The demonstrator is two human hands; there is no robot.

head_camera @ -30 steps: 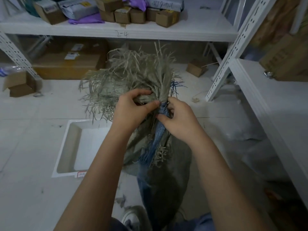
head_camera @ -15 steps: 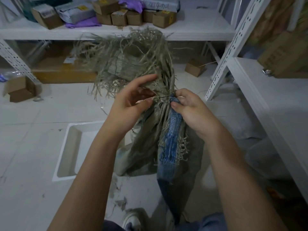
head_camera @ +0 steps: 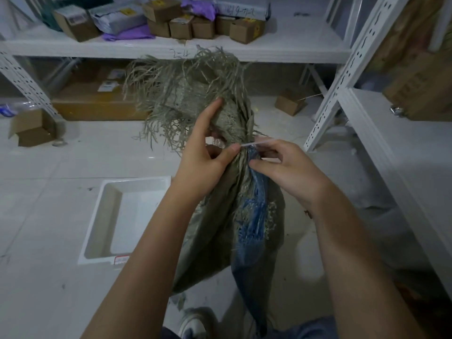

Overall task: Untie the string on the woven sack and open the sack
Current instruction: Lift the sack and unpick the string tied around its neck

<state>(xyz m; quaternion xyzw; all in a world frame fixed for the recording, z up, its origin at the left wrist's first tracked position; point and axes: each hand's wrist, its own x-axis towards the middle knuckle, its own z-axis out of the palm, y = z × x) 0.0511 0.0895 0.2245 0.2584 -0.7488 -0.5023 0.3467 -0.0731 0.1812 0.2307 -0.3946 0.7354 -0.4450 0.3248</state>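
Pinching the white string [head_camera: 254, 143] at the woven sack [head_camera: 227, 216]'s tied neck – left hand [head_camera: 205, 162] thumb and forefinger closed on it, right hand [head_camera: 291, 172] gripping the neck – sack upright beside the white tray [head_camera: 127, 216].

You are standing on a pale floor [head_camera: 49, 289]. A white tray [head_camera: 137, 192] is lying on it by your shoe [head_camera: 193, 324], and small boxes [head_camera: 31, 128] are sitting further off. Boxes and purple bags are crowding the shelf [head_camera: 293, 45] ahead.
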